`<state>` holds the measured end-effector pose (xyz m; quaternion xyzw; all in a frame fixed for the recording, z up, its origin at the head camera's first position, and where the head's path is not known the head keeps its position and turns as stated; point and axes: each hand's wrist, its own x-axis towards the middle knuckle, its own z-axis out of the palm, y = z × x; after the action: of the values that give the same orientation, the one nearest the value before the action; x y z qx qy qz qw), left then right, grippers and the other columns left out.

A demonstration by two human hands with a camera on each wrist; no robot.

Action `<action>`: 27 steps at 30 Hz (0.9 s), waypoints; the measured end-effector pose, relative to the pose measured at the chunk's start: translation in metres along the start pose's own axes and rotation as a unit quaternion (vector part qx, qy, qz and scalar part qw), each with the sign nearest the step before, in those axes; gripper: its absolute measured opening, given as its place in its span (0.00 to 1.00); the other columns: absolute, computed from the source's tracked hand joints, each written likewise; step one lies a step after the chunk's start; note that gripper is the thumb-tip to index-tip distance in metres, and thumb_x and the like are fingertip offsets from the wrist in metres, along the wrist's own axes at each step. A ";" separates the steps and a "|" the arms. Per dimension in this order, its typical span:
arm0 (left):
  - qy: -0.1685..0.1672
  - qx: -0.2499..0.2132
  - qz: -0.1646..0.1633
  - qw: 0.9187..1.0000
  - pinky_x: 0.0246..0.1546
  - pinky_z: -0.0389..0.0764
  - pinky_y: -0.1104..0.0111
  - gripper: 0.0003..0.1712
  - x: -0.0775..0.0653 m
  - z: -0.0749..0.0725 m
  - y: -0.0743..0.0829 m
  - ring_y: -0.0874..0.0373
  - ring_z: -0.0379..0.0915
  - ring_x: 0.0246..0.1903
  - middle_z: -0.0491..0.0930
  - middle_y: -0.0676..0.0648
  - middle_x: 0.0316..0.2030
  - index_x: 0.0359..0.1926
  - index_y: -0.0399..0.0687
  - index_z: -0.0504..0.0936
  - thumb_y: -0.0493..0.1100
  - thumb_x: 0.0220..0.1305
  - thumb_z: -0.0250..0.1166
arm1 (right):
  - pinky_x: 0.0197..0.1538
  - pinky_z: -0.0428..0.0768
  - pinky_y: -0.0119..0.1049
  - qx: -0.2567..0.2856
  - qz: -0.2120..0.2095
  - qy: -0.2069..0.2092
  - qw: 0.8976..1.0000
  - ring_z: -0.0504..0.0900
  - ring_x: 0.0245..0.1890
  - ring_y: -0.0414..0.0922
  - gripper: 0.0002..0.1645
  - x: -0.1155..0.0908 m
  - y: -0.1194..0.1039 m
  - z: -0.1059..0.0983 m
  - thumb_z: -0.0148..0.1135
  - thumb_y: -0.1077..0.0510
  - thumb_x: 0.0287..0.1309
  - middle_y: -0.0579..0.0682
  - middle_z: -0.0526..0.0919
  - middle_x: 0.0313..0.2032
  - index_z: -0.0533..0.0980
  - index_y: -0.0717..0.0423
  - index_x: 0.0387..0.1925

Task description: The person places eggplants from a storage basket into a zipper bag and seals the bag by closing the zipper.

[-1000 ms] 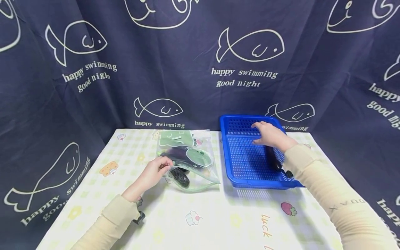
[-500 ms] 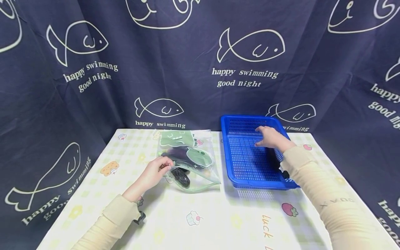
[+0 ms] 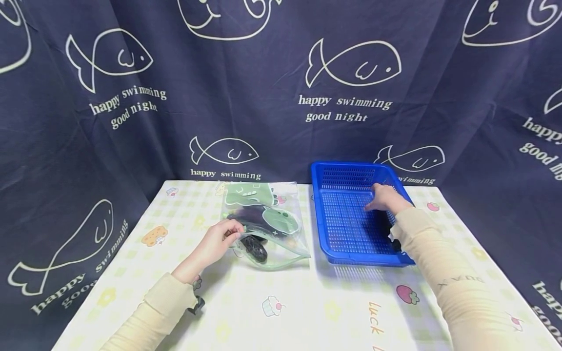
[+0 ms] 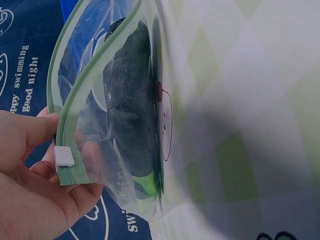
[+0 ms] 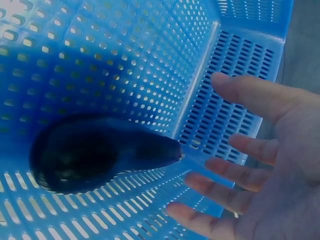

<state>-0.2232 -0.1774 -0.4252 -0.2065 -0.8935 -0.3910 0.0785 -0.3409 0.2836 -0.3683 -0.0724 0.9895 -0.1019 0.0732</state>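
My left hand point(image 3: 221, 238) pinches the top edge of a clear zip bag point(image 3: 281, 265) with a pale green seal and a cartoon print. The bag's mouth gapes, and a white slider point(image 4: 63, 156) sits at the corner by my fingers. Inside lies a dark, elongated vegetable point(image 4: 129, 100) with a bright green end. My right hand point(image 3: 387, 200) is inside the blue basket point(image 3: 324, 239), fingers spread. In the right wrist view a dark, glossy eggplant point(image 5: 100, 152) lies along the basket's side, its narrow end towards my fingertips and apart from them. My forearm mostly hides it in the head view.
The basket has raised, perforated walls. It stands right of the bag, at the back of a table point(image 3: 307, 312) with a checked, printed cloth. A dark blue curtain point(image 3: 272, 112) hangs directly behind the table.
My right hand has moved right and slightly nearer within the basket, over the eggplant, which the arm now covers more. My left hand and the bag have stayed in place.
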 end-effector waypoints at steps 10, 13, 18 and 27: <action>0.005 -0.002 0.010 1.000 0.34 0.77 0.70 0.07 0.000 0.001 -0.001 0.61 0.71 0.31 0.76 0.52 0.30 0.36 0.46 0.80 0.31 0.58 0.63 | 0.58 0.68 0.59 -0.010 0.024 -0.047 0.999 0.67 0.55 0.73 0.48 -0.006 0.002 0.003 0.71 0.48 0.44 0.79 0.69 0.52 0.62 0.79 0.55; 0.006 -0.003 0.009 1.000 0.34 0.77 0.70 0.06 0.000 0.001 0.000 0.61 0.71 0.30 0.76 0.52 0.29 0.36 0.46 0.80 0.31 0.58 0.63 | 0.58 0.68 0.59 -0.001 0.030 -0.047 0.998 0.67 0.55 0.72 0.49 -0.006 0.002 0.005 0.71 0.48 0.43 0.79 0.69 0.52 0.61 0.79 0.55; 0.002 -0.001 0.001 1.000 0.34 0.76 0.70 0.06 0.000 0.001 0.000 0.62 0.71 0.31 0.75 0.53 0.30 0.36 0.46 0.80 0.32 0.59 0.62 | 0.59 0.67 0.60 -0.001 0.036 -0.054 0.998 0.67 0.55 0.72 0.49 -0.005 0.005 0.009 0.71 0.47 0.44 0.78 0.69 0.53 0.61 0.77 0.56; 0.002 -0.003 0.007 1.000 0.34 0.77 0.70 0.06 -0.001 0.001 -0.001 0.61 0.71 0.31 0.75 0.52 0.30 0.36 0.45 0.80 0.32 0.59 0.63 | 0.57 0.68 0.60 0.001 0.052 -0.074 0.996 0.68 0.54 0.72 0.47 -0.004 0.005 0.015 0.70 0.49 0.44 0.80 0.68 0.50 0.59 0.81 0.52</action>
<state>-0.2229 -0.1775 -0.4267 -0.2126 -0.8907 -0.3931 0.0827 -0.3350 0.2859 -0.3831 -0.0277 0.9837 -0.0931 0.1515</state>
